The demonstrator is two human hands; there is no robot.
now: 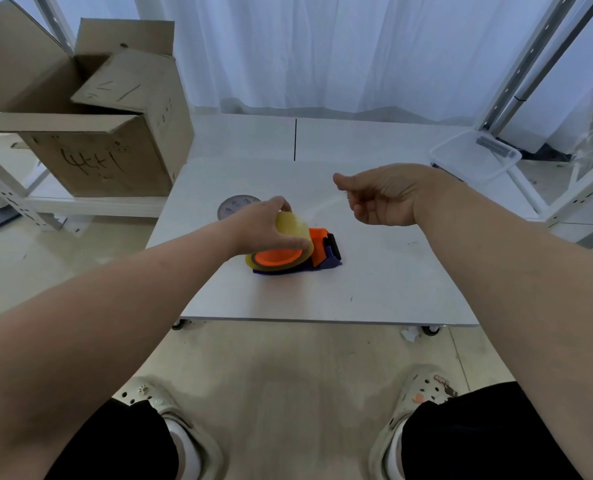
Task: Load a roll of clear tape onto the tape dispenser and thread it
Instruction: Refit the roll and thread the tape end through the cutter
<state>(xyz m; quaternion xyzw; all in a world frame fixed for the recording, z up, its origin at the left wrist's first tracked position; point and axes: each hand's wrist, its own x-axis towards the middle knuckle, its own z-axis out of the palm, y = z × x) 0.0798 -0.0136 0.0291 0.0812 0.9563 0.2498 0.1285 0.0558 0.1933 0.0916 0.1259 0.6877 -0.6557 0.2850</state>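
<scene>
White curtains hang behind a white counter (322, 289) on castors, with an open cardboard box (90, 109) on a shelf to the left and a clear plastic tub (475, 157) at the far right; a grey round disc (234, 206) lies just behind the left hand (260, 226). Near the counter's middle sits the orange and purple tape dispenser (326, 252); its long axis runs left to right, the black roller end pointing right. The roll of clear tape (293, 230) is seated around the orange hub (277, 258), whose open face turns toward the person; the left hand's fingers wrap the roll, probably to steady it against the pull. The right hand (381, 195) hovers above, fingers curled and apparently pinching a faint tape strip (326, 207) drawn from the roll, likely readying it for threading toward the roller.
</scene>
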